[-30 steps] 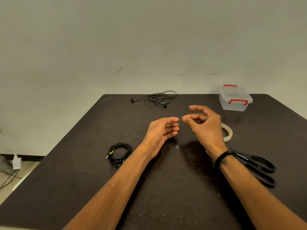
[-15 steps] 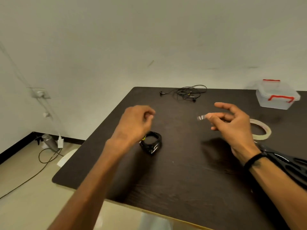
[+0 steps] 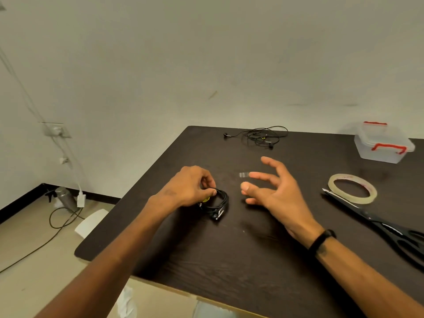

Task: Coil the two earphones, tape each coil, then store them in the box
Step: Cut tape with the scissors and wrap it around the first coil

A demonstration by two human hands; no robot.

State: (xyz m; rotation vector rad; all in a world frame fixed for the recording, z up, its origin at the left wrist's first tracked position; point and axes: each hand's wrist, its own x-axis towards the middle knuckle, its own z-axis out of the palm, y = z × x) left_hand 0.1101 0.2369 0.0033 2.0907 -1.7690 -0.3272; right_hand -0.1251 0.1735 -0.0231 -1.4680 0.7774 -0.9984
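The table at lower centre looks like dark matt wood grain. The box at upper right is cloudy translucent plastic. The scissors have glossy black handles.

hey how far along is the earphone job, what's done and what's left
Done: one earphone is wound into a coil, and a cut tape strip sticks to a right hand fingertip. In hand: the left hand pinches that coil, ready for taping. Left: the second earphone lies tangled at the far edge, and the box is closed.
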